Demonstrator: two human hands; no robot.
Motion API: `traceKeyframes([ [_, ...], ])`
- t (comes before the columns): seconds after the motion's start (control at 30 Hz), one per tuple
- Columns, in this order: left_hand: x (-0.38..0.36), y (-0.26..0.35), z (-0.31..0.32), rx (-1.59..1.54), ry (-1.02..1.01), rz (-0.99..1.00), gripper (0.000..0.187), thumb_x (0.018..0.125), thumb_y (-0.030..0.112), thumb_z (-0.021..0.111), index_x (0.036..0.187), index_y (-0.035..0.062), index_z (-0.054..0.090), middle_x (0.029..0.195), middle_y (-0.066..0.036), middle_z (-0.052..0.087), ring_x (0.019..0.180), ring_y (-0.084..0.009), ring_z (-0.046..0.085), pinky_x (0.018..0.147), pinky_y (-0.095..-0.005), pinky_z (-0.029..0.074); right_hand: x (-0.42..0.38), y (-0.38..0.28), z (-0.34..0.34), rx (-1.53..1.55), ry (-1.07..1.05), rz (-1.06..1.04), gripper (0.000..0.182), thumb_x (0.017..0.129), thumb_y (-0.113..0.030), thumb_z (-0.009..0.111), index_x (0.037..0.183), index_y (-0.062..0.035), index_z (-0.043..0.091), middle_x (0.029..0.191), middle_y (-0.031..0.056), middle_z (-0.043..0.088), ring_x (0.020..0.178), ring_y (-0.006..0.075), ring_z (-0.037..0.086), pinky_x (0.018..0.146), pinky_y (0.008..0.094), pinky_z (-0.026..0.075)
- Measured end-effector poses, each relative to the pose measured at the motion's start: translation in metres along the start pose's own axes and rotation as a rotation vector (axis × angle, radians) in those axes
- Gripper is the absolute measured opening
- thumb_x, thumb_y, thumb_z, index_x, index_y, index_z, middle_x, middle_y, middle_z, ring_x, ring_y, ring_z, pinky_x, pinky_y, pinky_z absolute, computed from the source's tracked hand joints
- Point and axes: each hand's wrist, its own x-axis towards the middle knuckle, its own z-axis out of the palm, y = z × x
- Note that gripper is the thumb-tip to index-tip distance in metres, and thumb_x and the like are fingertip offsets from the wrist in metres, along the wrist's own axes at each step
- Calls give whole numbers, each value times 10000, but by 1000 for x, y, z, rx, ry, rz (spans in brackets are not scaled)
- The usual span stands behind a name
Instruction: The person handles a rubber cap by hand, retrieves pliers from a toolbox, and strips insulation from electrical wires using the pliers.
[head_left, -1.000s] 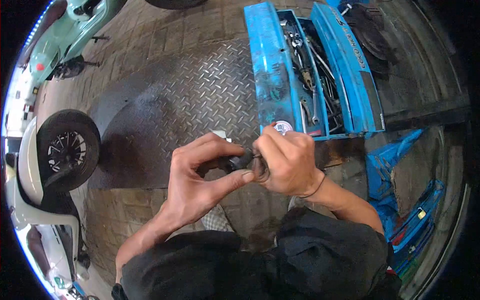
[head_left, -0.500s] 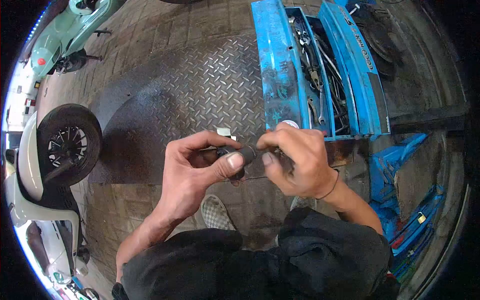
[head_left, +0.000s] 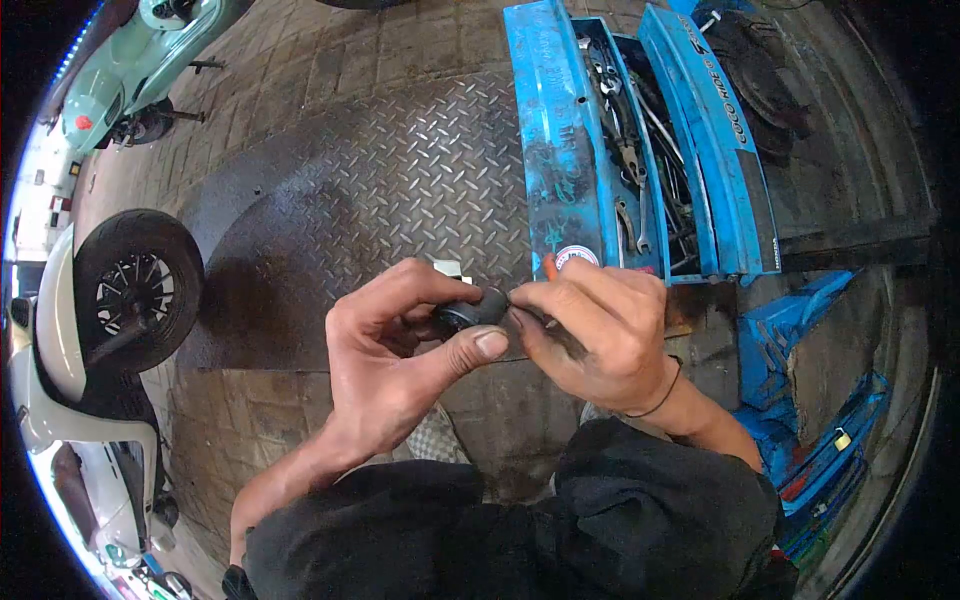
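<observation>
A small, dark, rounded part (head_left: 485,308) is pinched between the thumb and fingers of my left hand (head_left: 380,365), above the front edge of the metal plate. My right hand (head_left: 605,335) is closed, thumb and index fingertip pinched together right at the part's right end. Whatever sits between those right fingertips is too small to make out. Past my left fingers shows a small pale piece (head_left: 448,268). A bit of orange (head_left: 550,267) appears just beyond my right knuckles, beside a round white sticker (head_left: 575,254).
A blue open toolbox (head_left: 550,130) filled with wrenches and pliers stands ahead right. Diamond-tread plate (head_left: 440,170) covers the paving in front. Scooters flank the left side, one with a black wheel (head_left: 140,290). More blue metalwork (head_left: 800,400) lies at the right.
My right fingertips have closed in against the part's end. My left thumb has slid rightward along it, and the part has turned slightly.
</observation>
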Motion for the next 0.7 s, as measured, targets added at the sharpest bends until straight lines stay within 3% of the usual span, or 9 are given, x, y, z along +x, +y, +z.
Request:
traceKeyframes([
  [0.1, 1, -1, 6, 25, 34, 84, 339, 739, 128, 918, 982, -32, 744, 844, -18, 647, 713, -45, 519, 597, -225, 386, 5, -3, 0, -89, 3, -30, 229, 700, -129, 784, 885, -84, 656, 729, 43, 540, 523, 209, 578, 466, 344, 414],
  [0.43, 0, 0, 1, 128, -43, 22, 354, 727, 181, 925, 966, -12, 750, 817, -25, 654, 735, -61, 562, 623, -232, 420, 2, 5, 5, -112, -54, -132, 202, 770, -231, 716, 791, -78, 586, 699, 49, 504, 521, 190, 578, 461, 338, 407],
  [0.53, 2, -1, -5, 142, -95, 158, 339, 727, 165, 921, 956, -16, 747, 823, -38, 661, 747, -78, 590, 635, -237, 433, 4, 8, -3, -119, -44, -165, 214, 772, -253, 722, 783, -85, 590, 713, 51, 530, 508, 187, 567, 457, 339, 412],
  [0.6, 1, -2, -12, 234, -165, 176, 315, 767, 147, 898, 973, -29, 738, 844, -49, 674, 762, -104, 620, 660, -248, 466, 8, 24, -15, -231, 44, -147, 275, 823, -272, 774, 783, -59, 604, 657, 41, 518, 495, 229, 535, 487, 351, 423],
  [0.63, -1, -1, -12, 236, -165, 177, 315, 767, 147, 898, 973, -29, 738, 844, -49, 674, 762, -104, 620, 660, -248, 466, 9, 34, -20, -163, 122, -121, 206, 782, -182, 740, 754, -52, 583, 637, 39, 502, 495, 222, 515, 518, 353, 451],
  [0.7, -7, 0, -12, -247, -125, -184, 351, 831, 168, 835, 1049, -74, 703, 978, -150, 691, 841, -212, 692, 673, -321, 564, 11, 33, -34, -17, 68, -32, 157, 763, -153, 708, 749, -48, 592, 639, 62, 523, 501, 237, 530, 507, 354, 442],
])
